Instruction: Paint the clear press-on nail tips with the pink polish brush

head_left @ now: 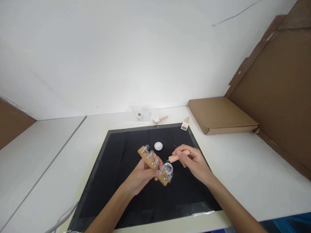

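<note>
My left hand (143, 176) is closed around a yellowish strip (164, 180) with several clear nail tips (150, 154) standing along it. It also keeps a small round jar (168, 169) with silvery contents against the strip's near end. In the fingers of my right hand (191, 160) is a peach-handled tool (173, 158), probably a brush. Its thin dark tip points left, just above the jar; whether it touches anything is unclear. A small white round lid (158, 146) lies on the black mat (116, 168) beyond both hands.
Two small pale bottles with peach handles, one (156, 120) at the mat's back edge and another (184, 126) at its back right corner, lie near a clear plastic tray (145, 116). A flat cardboard box (223, 113) sits at the back right against a cardboard panel (279, 81).
</note>
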`<state>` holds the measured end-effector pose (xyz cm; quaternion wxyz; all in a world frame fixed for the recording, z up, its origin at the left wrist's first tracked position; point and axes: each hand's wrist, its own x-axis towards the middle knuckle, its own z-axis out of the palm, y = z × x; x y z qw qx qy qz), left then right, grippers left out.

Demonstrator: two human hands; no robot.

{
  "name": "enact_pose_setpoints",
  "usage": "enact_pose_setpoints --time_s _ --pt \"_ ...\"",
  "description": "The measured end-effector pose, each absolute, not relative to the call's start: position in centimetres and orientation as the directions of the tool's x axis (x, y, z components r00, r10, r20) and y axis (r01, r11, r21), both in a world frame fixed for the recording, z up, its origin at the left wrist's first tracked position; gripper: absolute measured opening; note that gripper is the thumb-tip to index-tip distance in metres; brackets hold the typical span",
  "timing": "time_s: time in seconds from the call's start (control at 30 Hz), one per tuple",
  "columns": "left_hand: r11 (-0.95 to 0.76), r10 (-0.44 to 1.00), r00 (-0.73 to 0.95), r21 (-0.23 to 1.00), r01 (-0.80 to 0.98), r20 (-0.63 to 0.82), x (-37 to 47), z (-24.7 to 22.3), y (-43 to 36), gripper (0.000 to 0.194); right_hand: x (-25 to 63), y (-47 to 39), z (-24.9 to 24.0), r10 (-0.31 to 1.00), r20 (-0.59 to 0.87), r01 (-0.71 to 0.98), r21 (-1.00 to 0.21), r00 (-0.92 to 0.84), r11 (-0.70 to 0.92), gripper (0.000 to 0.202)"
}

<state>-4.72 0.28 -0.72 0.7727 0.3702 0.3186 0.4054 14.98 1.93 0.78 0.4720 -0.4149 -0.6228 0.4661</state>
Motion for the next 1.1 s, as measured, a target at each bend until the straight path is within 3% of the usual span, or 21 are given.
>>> enact_pose_setpoints --time_s 0.13,0.27,0.43,0.7,1.1 --pt "0.392 0.860 0.476 0.835 -0.385 -0.185 -4.7 -0.6 0.2 0.030 15.0 2.0 0.6 0.964 0.197 0.059 -0.976 -0.177 0.211 0.030" --pt "0.383 0.869 0.454 0.848 -0.366 -0.196 -4.7 -0.4 0.2 0.031 15.2 2.1 -0.1 0.969 0.181 -0.077 -0.982 -0.169 0.170 0.029" --pt "0.352 0.884 0.414 0.892 -0.283 -0.217 -4.5 -0.2 0.2 0.029 15.3 2.0 -0.4 0.951 0.164 -0.209 -0.972 -0.263 0.110 0.033" --pt "0.331 0.871 0.449 0.914 -0.236 -0.200 -4.0 -0.4 0.2 0.029 15.3 1.8 0.3 0.902 0.146 -0.055 -0.989 -0.406 0.135 0.036" --pt "0.331 0.865 0.463 0.912 -0.243 -0.191 -4.2 -0.7 0.0 0.026 15.4 2.1 0.4 0.947 0.113 0.017 -0.992 -0.302 0.124 0.022"
